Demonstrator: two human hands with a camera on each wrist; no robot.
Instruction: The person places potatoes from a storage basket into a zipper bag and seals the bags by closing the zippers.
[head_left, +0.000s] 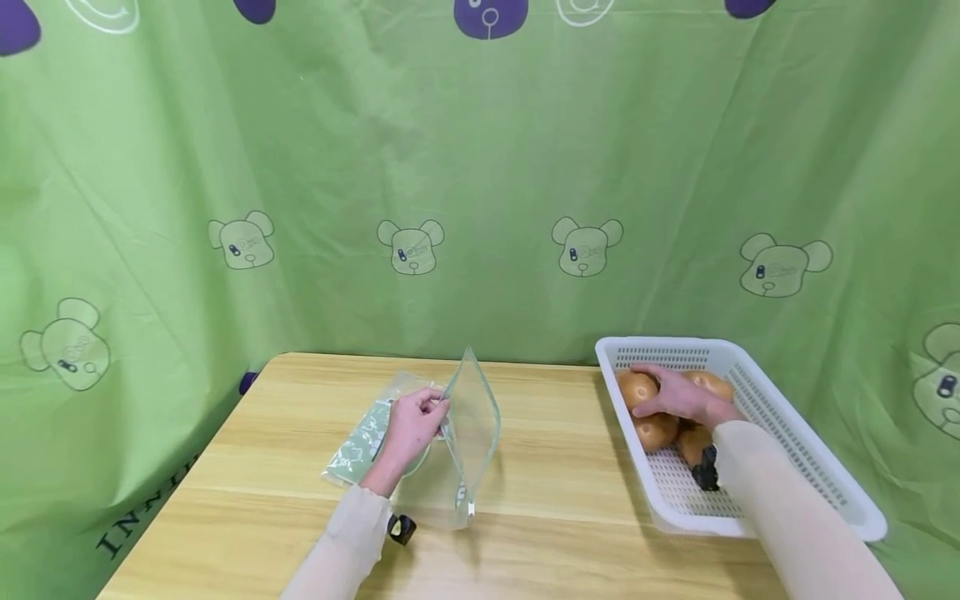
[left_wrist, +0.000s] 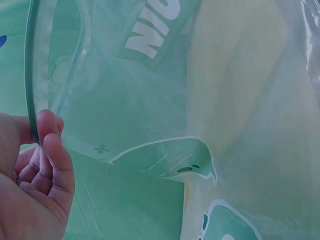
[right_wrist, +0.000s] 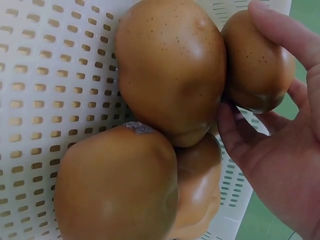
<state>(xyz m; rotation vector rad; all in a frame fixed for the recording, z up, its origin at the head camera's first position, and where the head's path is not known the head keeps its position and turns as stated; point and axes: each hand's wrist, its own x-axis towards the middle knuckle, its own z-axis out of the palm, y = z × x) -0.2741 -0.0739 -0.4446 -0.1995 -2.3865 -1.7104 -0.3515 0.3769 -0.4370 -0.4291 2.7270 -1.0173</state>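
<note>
My left hand (head_left: 411,427) pinches the rim of a clear plastic zip bag (head_left: 477,417) between thumb and fingers. The bag stands above the table with its mouth spread; white letters and green printing show on its wall in the left wrist view. Over at the right, my right hand (head_left: 681,396) reaches into a white perforated basket (head_left: 813,450). Its thumb and fingers curl round a speckled orange-brown fruit (right_wrist: 257,65), perhaps a pear. Beside it lie a larger speckled fruit (right_wrist: 172,70), another with a grey patch (right_wrist: 117,185), and a partly hidden one (right_wrist: 197,185).
Another clear bag with green printing (head_left: 352,458) lies flat on the wooden table (head_left: 555,467), under and left of my left hand. A green curtain (head_left: 480,150) with bear heads hangs behind the table. The basket stands at the table's right edge.
</note>
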